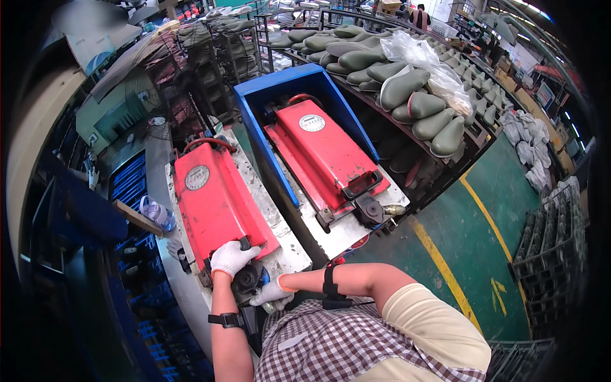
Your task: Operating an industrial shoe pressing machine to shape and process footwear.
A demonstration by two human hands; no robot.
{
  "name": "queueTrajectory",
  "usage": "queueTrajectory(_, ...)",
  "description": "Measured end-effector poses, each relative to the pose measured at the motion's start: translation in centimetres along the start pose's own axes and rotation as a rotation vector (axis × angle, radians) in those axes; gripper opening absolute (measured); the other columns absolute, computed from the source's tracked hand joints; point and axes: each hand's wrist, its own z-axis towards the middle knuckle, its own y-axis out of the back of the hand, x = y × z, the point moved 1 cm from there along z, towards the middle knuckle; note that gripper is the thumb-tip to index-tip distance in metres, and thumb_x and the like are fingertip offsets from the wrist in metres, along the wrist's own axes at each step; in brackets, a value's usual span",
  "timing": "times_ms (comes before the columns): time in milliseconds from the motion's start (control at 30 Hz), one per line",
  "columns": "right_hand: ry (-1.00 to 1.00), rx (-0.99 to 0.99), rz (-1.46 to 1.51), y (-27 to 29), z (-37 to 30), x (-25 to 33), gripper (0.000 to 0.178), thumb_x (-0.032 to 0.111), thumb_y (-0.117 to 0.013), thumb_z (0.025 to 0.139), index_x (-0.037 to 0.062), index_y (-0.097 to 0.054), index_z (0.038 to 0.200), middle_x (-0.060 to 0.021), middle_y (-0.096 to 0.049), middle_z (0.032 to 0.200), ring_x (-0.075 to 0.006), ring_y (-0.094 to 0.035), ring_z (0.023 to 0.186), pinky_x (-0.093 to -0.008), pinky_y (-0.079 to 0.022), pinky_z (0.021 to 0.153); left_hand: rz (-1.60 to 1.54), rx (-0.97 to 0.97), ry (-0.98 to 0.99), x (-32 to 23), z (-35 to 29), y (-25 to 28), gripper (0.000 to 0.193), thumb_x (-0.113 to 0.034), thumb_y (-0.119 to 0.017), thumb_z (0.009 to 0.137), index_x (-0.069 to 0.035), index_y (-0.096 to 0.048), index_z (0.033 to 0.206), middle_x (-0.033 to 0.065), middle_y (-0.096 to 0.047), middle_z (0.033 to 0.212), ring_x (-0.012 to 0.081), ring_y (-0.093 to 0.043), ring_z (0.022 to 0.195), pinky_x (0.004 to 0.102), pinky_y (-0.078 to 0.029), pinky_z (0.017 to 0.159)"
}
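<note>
Two red machine lids lie side by side on worn white bases. On the left red lid, my left hand, in a white knitted glove, is closed over the black handle at its near end. Just right of it and lower, my right hand, also gloved, closes around the latch handle beside a round black latch; its fingers hide most of that handle. The right red lid is down inside a blue guard, its own black latch and metal handle untouched.
A rack of olive-green boot-shaped pieces under crumpled clear plastic stands beyond the right machine. A water jug sits left of the left machine. Black crates and white bundles line the far right of the green floor.
</note>
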Motion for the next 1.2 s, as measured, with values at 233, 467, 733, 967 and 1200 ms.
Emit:
queueTrajectory(233, 0.162, 0.444, 0.444, -2.4, 7.2, -0.4, 0.074, 0.076, -0.051, 0.096, 0.0075, -0.072, 0.113, -0.0099, -0.074, 0.084, -0.0236, -0.068, 0.063, -0.0317, -0.054, 0.057, 0.075, -0.090, -0.015, -1.9, -2.2, 0.7, 0.059, -0.067, -0.070, 0.077, -0.011, -0.080, 0.092, 0.0202, -0.076, 0.093, 0.0381, -0.074, 0.092, 0.0464, -0.058, 0.083)
queueTrajectory(467, 0.205, -0.122, 0.224, 0.3, -5.6, 0.0, 0.054, 0.055, -0.063, 0.099, 0.0113, -0.067, 0.130, -0.0103, -0.077, 0.094, -0.0187, -0.072, 0.072, -0.0314, -0.057, 0.060, 0.030, -0.282, -0.279, -0.2, -3.4, 1.9, 0.037, -0.046, -0.071, 0.084, -0.011, -0.076, 0.096, 0.0191, -0.075, 0.096, 0.0394, -0.073, 0.093, 0.0502, -0.057, 0.085)
queueTrajectory(733, 0.352, -0.394, 0.266, 6.7, -6.9, -0.7, 0.045, 0.047, -0.057, 0.105, 0.0054, -0.064, 0.119, -0.0119, -0.075, 0.095, -0.0182, -0.071, 0.074, -0.0306, -0.058, 0.064, 0.026, -0.836, -0.509, -2.6, -5.5, 13.5, 0.029, -0.028, -0.075, 0.083, -0.010, -0.074, 0.106, 0.0152, -0.074, 0.093, 0.0366, -0.072, 0.089, 0.0457, -0.057, 0.079)
queueTrajectory(967, 0.439, -1.446, -0.299, 11.1, 1.0, 6.7, 0.083, 0.044, -0.077, 0.087, 0.0041, -0.047, 0.153, -0.0298, -0.052, 0.146, -0.0440, -0.056, 0.130, -0.0452, -0.045, 0.114, 0.247, -1.353, -0.679, -0.8, -6.3, 17.3, 0.057, -0.029, -0.078, 0.083, -0.012, -0.065, 0.135, 0.0165, -0.059, 0.139, 0.0407, -0.051, 0.133, 0.0554, -0.039, 0.112)
queueTrajectory(1200, 0.385, -1.516, -0.373, 17.0, 7.1, 7.2, 0.091, 0.049, -0.078, 0.081, 0.0128, -0.044, 0.157, -0.0336, -0.044, 0.155, -0.0452, -0.044, 0.146, -0.0509, -0.044, 0.114, -0.013, -1.305, -0.781, 0.9, -5.4, 11.3, 0.069, -0.019, -0.083, 0.075, -0.012, -0.064, 0.141, 0.0199, -0.058, 0.144, 0.0459, -0.053, 0.133, 0.0539, -0.042, 0.112)
